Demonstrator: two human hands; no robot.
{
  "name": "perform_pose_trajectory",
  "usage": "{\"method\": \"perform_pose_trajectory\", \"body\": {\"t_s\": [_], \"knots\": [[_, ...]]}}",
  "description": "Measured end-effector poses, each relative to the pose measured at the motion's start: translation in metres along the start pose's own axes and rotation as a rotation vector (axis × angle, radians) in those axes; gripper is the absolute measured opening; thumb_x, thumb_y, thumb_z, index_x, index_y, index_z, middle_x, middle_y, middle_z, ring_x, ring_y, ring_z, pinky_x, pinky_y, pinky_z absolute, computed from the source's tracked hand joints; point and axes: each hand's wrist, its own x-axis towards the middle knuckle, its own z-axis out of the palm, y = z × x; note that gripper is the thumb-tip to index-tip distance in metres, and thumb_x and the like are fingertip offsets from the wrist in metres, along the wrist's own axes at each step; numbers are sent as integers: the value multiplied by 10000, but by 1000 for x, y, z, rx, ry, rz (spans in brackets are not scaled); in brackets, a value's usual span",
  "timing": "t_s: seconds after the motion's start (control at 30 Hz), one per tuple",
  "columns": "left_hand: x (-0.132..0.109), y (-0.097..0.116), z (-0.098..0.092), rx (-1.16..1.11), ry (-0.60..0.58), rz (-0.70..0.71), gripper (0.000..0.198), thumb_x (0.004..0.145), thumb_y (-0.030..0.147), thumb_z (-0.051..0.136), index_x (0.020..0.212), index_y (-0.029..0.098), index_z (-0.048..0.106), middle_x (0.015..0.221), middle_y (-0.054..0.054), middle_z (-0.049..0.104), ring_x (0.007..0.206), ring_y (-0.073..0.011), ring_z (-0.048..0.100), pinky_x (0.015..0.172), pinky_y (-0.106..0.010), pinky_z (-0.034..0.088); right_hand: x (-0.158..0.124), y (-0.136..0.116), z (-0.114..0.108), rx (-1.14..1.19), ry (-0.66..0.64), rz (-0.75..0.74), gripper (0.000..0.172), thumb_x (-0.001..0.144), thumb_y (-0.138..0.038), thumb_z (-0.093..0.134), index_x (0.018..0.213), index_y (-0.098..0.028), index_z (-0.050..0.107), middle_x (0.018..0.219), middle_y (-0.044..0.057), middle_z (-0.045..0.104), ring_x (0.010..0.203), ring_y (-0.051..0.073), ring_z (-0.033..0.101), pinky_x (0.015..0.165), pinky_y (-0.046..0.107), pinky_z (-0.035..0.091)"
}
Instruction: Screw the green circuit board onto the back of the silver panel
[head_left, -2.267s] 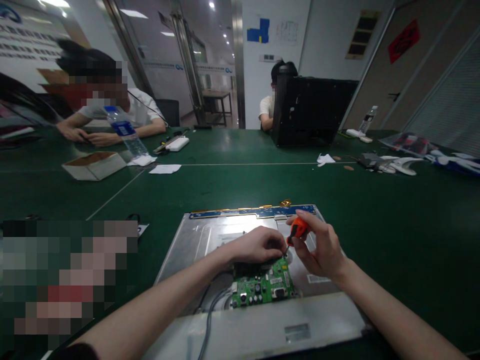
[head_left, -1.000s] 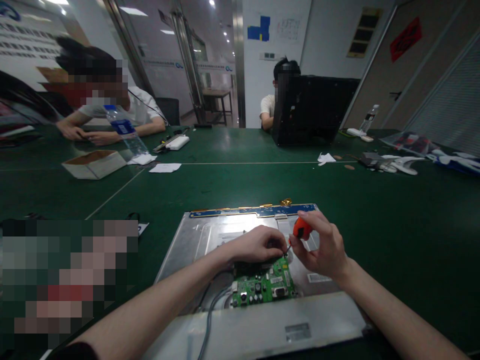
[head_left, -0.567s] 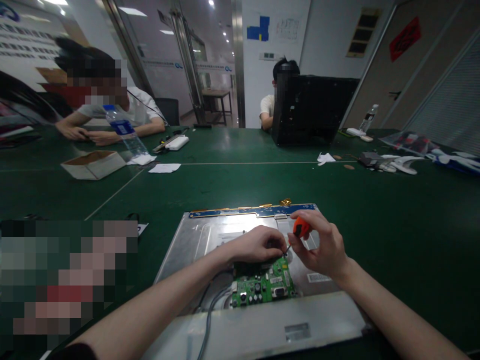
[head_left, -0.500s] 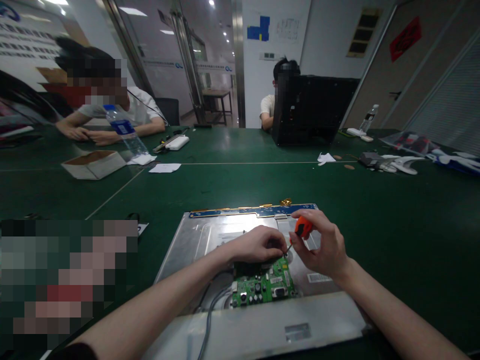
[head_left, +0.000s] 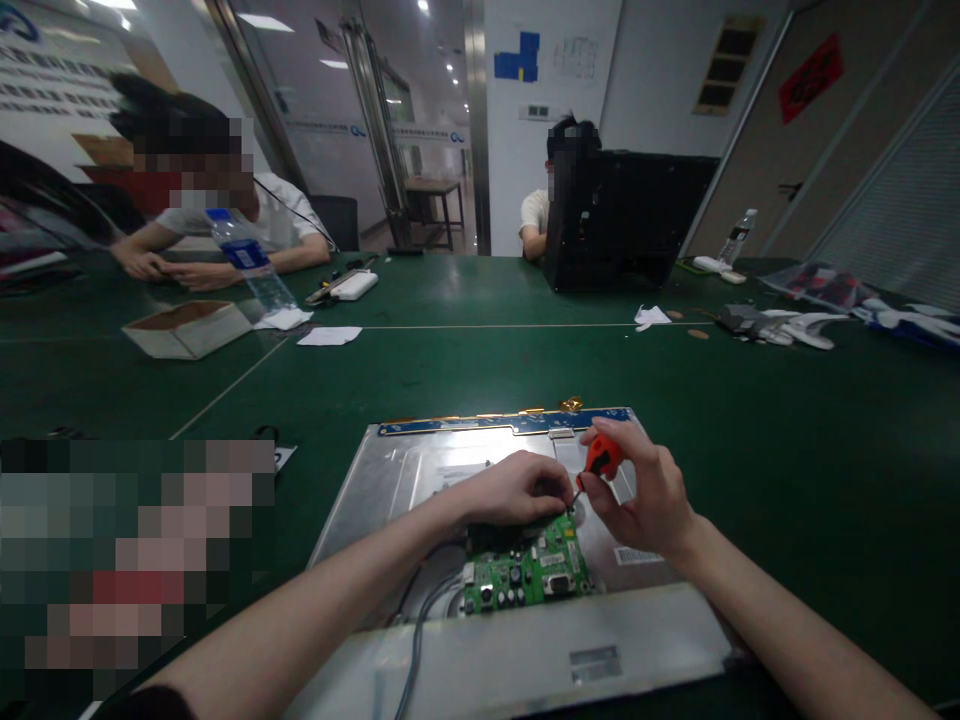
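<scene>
Right hand [head_left: 646, 492] has turned the orange screwdriver [head_left: 602, 456] slightly.

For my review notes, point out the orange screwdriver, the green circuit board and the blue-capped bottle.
orange screwdriver [head_left: 602, 457], head view: on its handle
green circuit board [head_left: 529, 570], head view: middle of its exposed face
blue-capped bottle [head_left: 250, 256], head view: on its blue label

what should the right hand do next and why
Probably give the stubby orange-and-black screwdriver a small twist: the right hand holds it, its thin metal shaft points down at the green rectangular circuit board near its far right corner, and the left hand is close by.
</scene>
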Motion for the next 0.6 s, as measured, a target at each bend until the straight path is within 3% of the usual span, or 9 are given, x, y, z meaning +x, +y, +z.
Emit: {"method": "perform_pose_trajectory", "body": {"t_s": [0.23,0.4,0.6], "knots": [[0,-1,0,18,-7,15,109,795,64,612,863,135,659,791,5,631,752,-150,584,688,-214,427,0,-1,1,-4,14,-4,519,836,-110,505,1339,-148,387,860,48,632,608,124,576,474,226,492],[0,-2,1,10,1,22,82,800,78,622,850,136,653,786,3,638,737,-147,583,677,-213,432,0,-1,2,-46,34,-29,517,829,-94,547,1318,-160,393,758,-5,602,580,121,545,467,221,476],[0,-4,2,-11,26,19,31,824,148,632,799,141,649,799,1,648,752,-149,587,694,-220,440,-1,1,2,-106,50,-63,475,855,-165,593,1291,-184,406,777,-1,617,615,131,584,478,233,474]]}}
